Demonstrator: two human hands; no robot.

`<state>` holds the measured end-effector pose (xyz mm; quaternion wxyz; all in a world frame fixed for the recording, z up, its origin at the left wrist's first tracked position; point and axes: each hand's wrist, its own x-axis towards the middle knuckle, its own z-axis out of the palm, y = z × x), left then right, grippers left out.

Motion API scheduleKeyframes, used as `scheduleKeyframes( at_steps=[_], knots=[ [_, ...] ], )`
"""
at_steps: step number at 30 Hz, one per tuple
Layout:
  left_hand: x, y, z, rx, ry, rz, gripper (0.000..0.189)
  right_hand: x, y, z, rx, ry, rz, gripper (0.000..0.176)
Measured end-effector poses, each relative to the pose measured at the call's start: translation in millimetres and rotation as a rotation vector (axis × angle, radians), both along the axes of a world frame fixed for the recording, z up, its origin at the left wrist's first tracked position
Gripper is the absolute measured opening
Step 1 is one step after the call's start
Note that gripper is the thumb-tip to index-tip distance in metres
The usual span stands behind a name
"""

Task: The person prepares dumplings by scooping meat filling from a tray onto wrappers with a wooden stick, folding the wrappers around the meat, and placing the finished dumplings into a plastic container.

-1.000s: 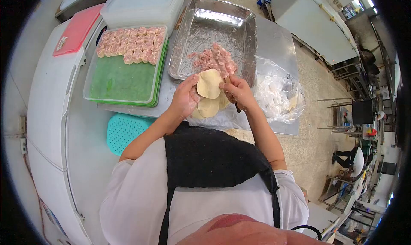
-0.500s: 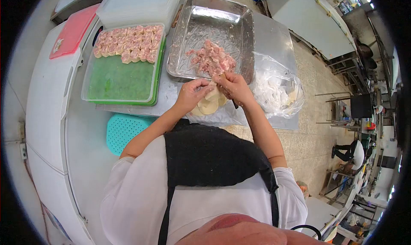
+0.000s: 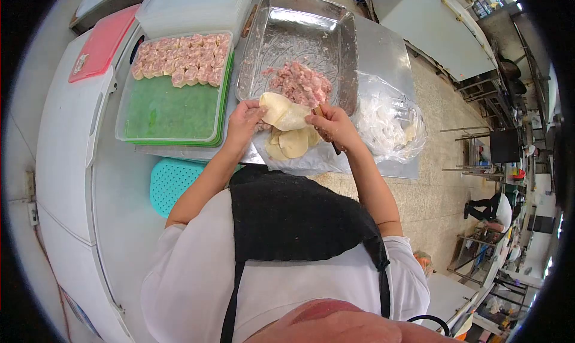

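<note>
Between my two hands stretch a few pale dumpling wrappers, lifted over the near edge of the metal pan. My left hand pinches their left end. At the right end, my right hand grips the wrappers and also a thin stick-like tool, whose working end I cannot make out. More round wrappers lie loosely piled on plastic just below. Pink minced meat is heaped in the pan's near part, right behind my hands.
On the left, a green-bottomed tray holds rows of filled dumplings. Stacked clear containers stand behind it. A clear plastic bag lies right. A turquoise perforated basket sits below the table edge. Another person is far right.
My hands have moved apart, the left one leftward. The wrappers, earlier bunched between my fingers, are now raised and spread between both hands, uncovering the pile below.
</note>
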<state>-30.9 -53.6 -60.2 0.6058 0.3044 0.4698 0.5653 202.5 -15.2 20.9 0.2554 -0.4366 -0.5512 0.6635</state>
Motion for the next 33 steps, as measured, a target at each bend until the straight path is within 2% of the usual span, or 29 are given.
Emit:
scheduleKeyframes(
  at_steps=[2,5,9,11,14,18,20,23,26,30,33],
  knots=[
    [-4,0,-9,-0.019,-0.032,-0.009,0.021,7,-1,-1,0.033,-0.038,0.003,0.027],
    [-4,2,-21,-0.048,-0.077,-0.003,0.017,9,-5,16,0.009,-0.023,-0.057,0.031],
    [-2,3,-34,-0.058,-0.070,0.047,0.023,17,-6,31,0.038,-0.051,-0.065,0.029],
    [-5,2,-39,-0.052,-0.048,0.058,0.022,22,-6,33,0.033,-0.039,-0.047,0.021],
    [-12,3,-46,-0.048,-0.016,-0.037,0.023,28,-6,37,0.021,-0.023,-0.072,0.023],
    [-3,-4,-23,-0.080,-0.067,-0.020,0.024,25,-6,38,0.033,-0.050,-0.083,0.026],
    [6,-7,-7,-0.075,-0.114,-0.007,0.022,22,-3,27,0.094,-0.157,-0.027,0.032],
    [18,-10,9,0.022,-0.154,-0.100,0.024,13,2,11,0.213,-0.247,0.026,0.032],
    [28,-10,24,0.075,-0.090,-0.189,0.022,0,3,5,0.201,-0.128,0.042,0.033],
    [31,-9,24,0.134,0.003,-0.235,0.018,-13,5,-14,0.364,-0.197,0.048,0.032],
    [27,-6,18,0.117,0.057,-0.229,0.019,-11,3,-7,0.276,-0.169,0.040,0.031]
  ],
)
